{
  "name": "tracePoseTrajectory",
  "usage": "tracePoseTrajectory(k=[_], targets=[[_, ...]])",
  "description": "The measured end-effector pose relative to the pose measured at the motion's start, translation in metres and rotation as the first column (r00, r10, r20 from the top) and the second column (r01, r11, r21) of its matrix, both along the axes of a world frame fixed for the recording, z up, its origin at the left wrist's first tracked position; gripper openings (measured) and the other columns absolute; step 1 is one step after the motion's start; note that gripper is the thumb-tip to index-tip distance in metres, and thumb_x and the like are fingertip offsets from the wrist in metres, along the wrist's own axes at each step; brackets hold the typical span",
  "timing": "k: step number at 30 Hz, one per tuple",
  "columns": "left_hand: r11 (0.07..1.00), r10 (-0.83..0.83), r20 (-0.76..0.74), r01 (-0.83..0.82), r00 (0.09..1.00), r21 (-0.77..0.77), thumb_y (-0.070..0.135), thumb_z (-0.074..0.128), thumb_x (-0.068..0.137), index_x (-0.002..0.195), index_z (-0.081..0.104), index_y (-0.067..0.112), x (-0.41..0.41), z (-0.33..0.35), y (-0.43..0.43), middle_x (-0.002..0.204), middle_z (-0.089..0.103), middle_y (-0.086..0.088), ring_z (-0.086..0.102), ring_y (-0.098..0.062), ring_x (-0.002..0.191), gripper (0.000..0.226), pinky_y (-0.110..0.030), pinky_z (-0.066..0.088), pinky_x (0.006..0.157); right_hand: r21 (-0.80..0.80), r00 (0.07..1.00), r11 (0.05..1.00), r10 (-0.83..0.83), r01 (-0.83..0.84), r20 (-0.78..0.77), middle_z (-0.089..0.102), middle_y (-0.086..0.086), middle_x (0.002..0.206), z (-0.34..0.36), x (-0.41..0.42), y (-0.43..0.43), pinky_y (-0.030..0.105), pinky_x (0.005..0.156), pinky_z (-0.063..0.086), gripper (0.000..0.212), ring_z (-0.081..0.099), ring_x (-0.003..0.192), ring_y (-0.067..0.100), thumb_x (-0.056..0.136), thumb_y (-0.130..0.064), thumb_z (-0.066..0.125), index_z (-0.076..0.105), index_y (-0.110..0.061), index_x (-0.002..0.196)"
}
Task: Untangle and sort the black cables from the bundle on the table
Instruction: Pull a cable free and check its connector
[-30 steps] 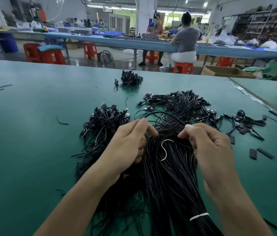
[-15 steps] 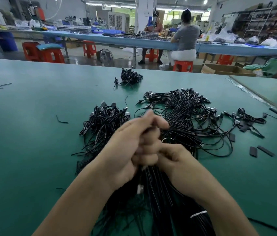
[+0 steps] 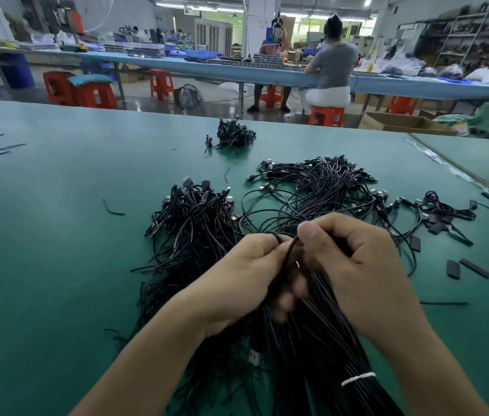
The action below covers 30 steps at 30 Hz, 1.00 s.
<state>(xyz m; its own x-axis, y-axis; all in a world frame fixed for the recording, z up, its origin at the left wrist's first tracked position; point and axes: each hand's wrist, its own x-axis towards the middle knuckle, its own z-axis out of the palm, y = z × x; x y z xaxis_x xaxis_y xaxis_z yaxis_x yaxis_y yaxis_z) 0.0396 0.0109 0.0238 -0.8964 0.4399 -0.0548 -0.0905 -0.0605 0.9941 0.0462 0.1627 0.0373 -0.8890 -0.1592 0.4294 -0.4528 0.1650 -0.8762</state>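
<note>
Fingers (image 3: 268, 244) on both hands are curled tight, pinching a few black strands where the left hand (image 3: 243, 277) and right hand (image 3: 360, 265) meet over the bundle (image 3: 321, 322), near and middle on the table (image 3: 57, 265). A second ago the hands were apart, working a loose white tie, which is now out of sight. I'd say this section is freed for sorting, though another white tie (image 3: 358, 379) binds the near end.

Beyond the green table (image 3: 42, 265), red stools (image 3: 326, 116) line a long blue workbench (image 3: 195, 67) under ceiling lights (image 3: 368, 2), shelving (image 3: 459, 31) at right.
</note>
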Motion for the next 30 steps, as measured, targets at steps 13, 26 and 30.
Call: tracePoseTrajectory(k=[13, 26, 30], targets=[[0.905, -0.338, 0.153, 0.275, 0.929, 0.324, 0.054, 0.045, 0.093, 0.061, 0.057, 0.021, 0.005, 0.016, -0.009, 0.046, 0.022, 0.012, 0.022, 0.001, 0.035, 0.047, -0.010, 0.021, 0.035, -0.225, 0.994, 0.974, 0.037, -0.013, 0.106, 0.062, 0.002, 0.056, -0.004, -0.004, -0.001, 0.013, 0.049, 0.043, 0.021, 0.051, 0.051, 0.003, 0.073, -0.034, 0.072, 0.075, -0.014, 0.074], [0.830, 0.528, -0.135, -0.477, 0.838, 0.288, 0.035, 0.046, 0.097, 0.103, 0.073, 0.011, -0.016, -0.004, -0.003, 0.103, 0.077, -0.006, 0.073, -0.017, 0.101, 0.037, -0.027, 0.058, 0.088, 0.442, 0.997, 0.895, 0.032, -0.059, 0.067, 0.071, -0.007, 0.075, -0.004, 0.006, -0.004, 0.034, 0.065, 0.050, 0.021, 0.065, 0.068, 0.016, 0.094, -0.040, 0.057, 0.072, -0.031, 0.083], [0.953, 0.292, -0.152, -0.301, 0.944, -0.043, 0.033, 0.042, 0.105, 0.071, 0.075, 0.018, -0.005, -0.001, 0.000, 0.070, 0.072, -0.006, 0.069, -0.023, 0.064, 0.051, -0.031, 0.059, 0.067, 0.295, 0.998, 0.954, -0.046, 0.057, -0.046, 0.067, -0.011, 0.066, 0.002, 0.005, -0.001, 0.017, 0.057, 0.045, 0.023, 0.063, 0.060, 0.005, 0.090, -0.040, 0.062, 0.068, -0.029, 0.071]])
